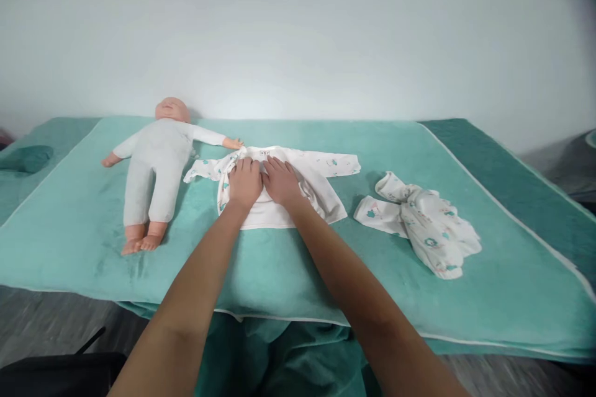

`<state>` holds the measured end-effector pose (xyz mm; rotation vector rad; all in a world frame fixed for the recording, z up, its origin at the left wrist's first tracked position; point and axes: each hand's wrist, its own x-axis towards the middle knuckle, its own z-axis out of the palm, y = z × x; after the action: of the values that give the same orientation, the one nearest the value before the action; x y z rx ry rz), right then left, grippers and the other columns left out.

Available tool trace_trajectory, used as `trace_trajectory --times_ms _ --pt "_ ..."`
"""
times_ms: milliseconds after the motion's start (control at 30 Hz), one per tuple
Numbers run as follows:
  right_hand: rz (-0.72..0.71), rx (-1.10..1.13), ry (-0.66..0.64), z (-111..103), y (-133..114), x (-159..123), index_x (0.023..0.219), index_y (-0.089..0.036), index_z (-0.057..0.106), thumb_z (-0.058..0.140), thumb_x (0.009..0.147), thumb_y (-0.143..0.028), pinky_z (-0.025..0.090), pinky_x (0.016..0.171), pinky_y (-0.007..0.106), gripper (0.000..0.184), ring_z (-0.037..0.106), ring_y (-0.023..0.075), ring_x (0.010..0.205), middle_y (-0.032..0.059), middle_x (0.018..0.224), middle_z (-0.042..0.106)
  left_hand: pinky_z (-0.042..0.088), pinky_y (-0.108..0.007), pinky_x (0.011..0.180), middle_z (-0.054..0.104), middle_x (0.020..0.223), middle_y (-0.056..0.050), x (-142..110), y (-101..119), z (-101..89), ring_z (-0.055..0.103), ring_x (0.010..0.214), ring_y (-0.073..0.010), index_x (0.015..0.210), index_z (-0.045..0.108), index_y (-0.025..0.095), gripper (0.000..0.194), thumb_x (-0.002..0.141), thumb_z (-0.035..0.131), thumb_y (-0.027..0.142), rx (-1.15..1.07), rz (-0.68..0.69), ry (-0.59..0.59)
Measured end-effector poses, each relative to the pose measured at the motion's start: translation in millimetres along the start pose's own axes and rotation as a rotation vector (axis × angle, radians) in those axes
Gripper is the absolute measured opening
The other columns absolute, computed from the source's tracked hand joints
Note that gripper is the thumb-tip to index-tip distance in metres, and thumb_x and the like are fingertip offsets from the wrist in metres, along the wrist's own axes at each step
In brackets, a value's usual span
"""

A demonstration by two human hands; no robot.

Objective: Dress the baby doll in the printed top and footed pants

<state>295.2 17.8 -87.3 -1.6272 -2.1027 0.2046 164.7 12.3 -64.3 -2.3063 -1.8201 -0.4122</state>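
Resting side by side on the white baby shirt (270,216), your left hand (245,183) and right hand (282,181) lie palm-down with fingers extended, closed on nothing. It lies on the green-covered bed (74,223) in front of you, sleeves out to both sides. To your left a baby doll (161,158) lies on its back, its outstretched arm (209,135) ending just beside the shirt's collar. Near the right sleeve, you have a bunched printed baby garment (428,229).
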Motion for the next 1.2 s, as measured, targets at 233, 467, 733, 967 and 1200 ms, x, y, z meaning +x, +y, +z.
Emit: trace_trajectory --times_ms 233,467,733,967,1200 --pt "-0.066 -0.003 0.026 -12.8 -3.8 -38.2 0.143 -0.014 0.055 0.038 0.104 -0.03 0.026 0.124 0.05 0.045 0.039 0.0302 0.15 0.0139 0.158 0.049 0.042 -0.047 0.1 0.067 0.119 -0.013 -25.0 -8.3 -8.0 0.057 0.116 -0.0306 0.121 0.062 0.02 0.031 0.101 0.04 0.023 -0.042 0.137 -0.027" --pt "-0.076 -0.082 0.002 -18.9 -7.2 -81.2 0.151 -0.014 0.046 0.042 0.105 -0.037 0.023 0.125 0.056 0.052 0.029 0.0344 0.154 0.0164 0.166 0.037 0.043 -0.044 0.1 0.068 0.123 -0.011 -55.0 -16.1 -18.3 0.058 0.118 -0.029 0.121 0.063 0.02 0.029 0.099 0.045 0.022 -0.058 0.138 -0.037" --pt "-0.141 -0.224 0.039 -45.8 -5.4 -136.7 0.089 -0.021 0.068 0.044 0.106 -0.039 0.044 0.085 0.039 0.034 0.061 0.0264 0.095 0.0095 0.096 0.07 0.047 -0.04 0.093 0.071 0.103 -0.009 -96.4 -35.4 -12.9 0.064 0.103 -0.0265 0.111 0.067 0.019 0.025 0.098 0.046 0.018 -0.153 0.118 0.118" --pt "-0.17 -0.317 -0.065 -49.9 1.2 -134.5 0.081 -0.019 0.065 0.045 0.108 -0.04 0.033 0.073 0.033 0.039 0.062 0.0203 0.08 0.0054 0.081 0.069 0.05 -0.037 0.08 0.076 0.089 -0.007 -123.6 -44.4 -5.3 0.069 0.082 -0.0231 0.109 0.071 0.02 0.024 0.094 0.053 0.016 -0.261 0.203 0.234" --pt "-0.05 -0.313 -0.055 -55.8 -24.3 -105.4 0.08 -0.021 0.064 0.042 0.107 -0.041 0.023 0.063 0.034 0.041 0.061 0.0192 0.073 0.0045 0.079 0.07 0.051 -0.037 0.09 0.072 0.105 -0.011 -108.6 -73.0 -14.7 0.065 0.1 -0.0243 0.114 0.07 0.017 0.028 0.096 0.048 0.015 -0.365 0.013 0.429"
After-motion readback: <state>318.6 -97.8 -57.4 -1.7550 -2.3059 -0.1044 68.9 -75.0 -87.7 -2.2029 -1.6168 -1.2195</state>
